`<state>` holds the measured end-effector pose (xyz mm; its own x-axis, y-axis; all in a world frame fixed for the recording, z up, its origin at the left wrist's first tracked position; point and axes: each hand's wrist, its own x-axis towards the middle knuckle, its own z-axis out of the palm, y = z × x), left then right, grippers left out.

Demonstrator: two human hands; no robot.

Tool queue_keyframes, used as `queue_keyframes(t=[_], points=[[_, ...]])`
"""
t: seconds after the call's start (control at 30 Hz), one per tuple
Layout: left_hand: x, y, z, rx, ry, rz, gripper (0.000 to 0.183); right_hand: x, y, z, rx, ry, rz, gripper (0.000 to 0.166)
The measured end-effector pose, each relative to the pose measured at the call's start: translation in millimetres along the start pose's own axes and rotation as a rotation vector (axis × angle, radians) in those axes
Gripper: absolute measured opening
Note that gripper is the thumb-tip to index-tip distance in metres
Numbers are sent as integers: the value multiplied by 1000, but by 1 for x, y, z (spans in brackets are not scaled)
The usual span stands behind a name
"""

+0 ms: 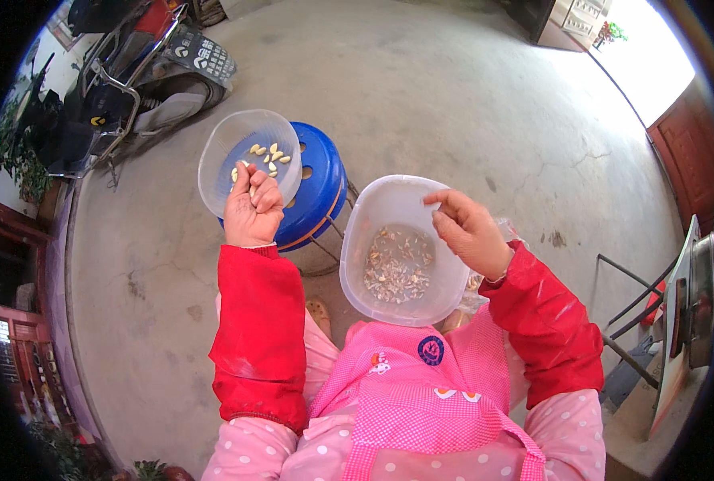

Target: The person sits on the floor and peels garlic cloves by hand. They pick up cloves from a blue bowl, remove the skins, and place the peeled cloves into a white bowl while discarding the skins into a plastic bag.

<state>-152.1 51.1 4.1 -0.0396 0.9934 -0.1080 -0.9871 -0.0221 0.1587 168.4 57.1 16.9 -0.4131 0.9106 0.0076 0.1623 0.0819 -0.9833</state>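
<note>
My left hand (253, 207) is curled over the near rim of a clear plastic bowl (213, 159). A pale garlic clove (252, 191) shows between its bent fingers, mostly hidden by them. Several peeled garlic cloves (277, 155) lie on the bowl's bottom. Over the right side of a white plastic tub (357, 240), my right hand (468, 231) has its thumb and index finger apart, with nothing visible between them. Dry garlic skins (396, 276) are scattered across the tub's floor. The tub is in front of my pink checked apron (417, 397), close to my lap.
Under the bowl stands a blue round-topped stool (318, 180) with metal legs. A clear plastic bag (474, 282) is partly hidden behind the tub. A motorbike (134, 96) stands at upper left on the concrete floor (423, 108). Metal legs of a stand (627, 324) reach in from the right.
</note>
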Motion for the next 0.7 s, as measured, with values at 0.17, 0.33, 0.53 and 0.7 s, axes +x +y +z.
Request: queue_keyframes(t=[0.17,0.33,0.53,0.7], points=[[-4,-34,-6,-184,-28,-82,36,-1,-2,1,-234,-90,84,18],[-17,-96,1,-306,-115,-215,43,1,-4,6,-304,-76,-32,15],[-23,-124,7,-224,-18,-135,50,9,6,13,-473,32,-629,25],[-25,-139,8,-148,-11,-203,53,8,-1,16,-495,58,-600,25]])
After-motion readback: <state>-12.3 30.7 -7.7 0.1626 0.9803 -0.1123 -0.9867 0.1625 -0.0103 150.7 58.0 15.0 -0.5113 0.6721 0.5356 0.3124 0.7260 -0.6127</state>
